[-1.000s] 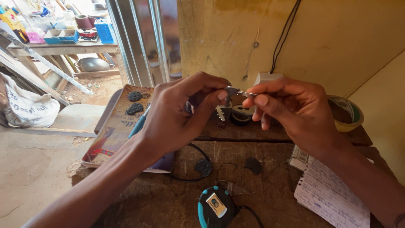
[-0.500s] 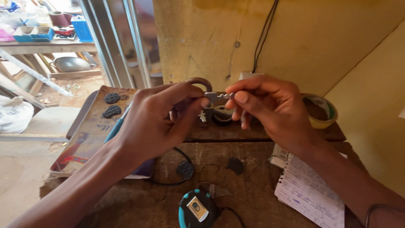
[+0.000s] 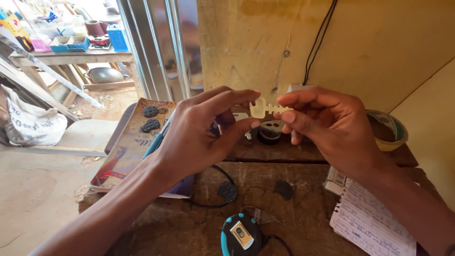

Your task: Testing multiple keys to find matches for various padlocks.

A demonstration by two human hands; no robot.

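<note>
A pale metal key (image 3: 263, 109) is held level above the wooden bench (image 3: 303, 194). My right hand (image 3: 327, 128) pinches the key's blade between thumb and forefinger. My left hand (image 3: 199, 132) is curled around a dark lock-like object (image 3: 222, 119) that is mostly hidden in the palm. Its forefinger and thumb reach toward the key's head from above and below. A second small key (image 3: 248, 135) hangs just under the left thumb.
On the bench are a black tape roll (image 3: 270, 136), a yellow-green tape roll (image 3: 393, 130), a written notepad (image 3: 369, 223), a black-and-teal gadget (image 3: 239, 234) with a cable, and small black pads (image 3: 283, 189). A book (image 3: 137, 147) with a blue pen (image 3: 156, 140) lies at left.
The key now catches the light and looks pale. My left forefinger and thumb have spread apart around its head. The view has shifted slightly right.
</note>
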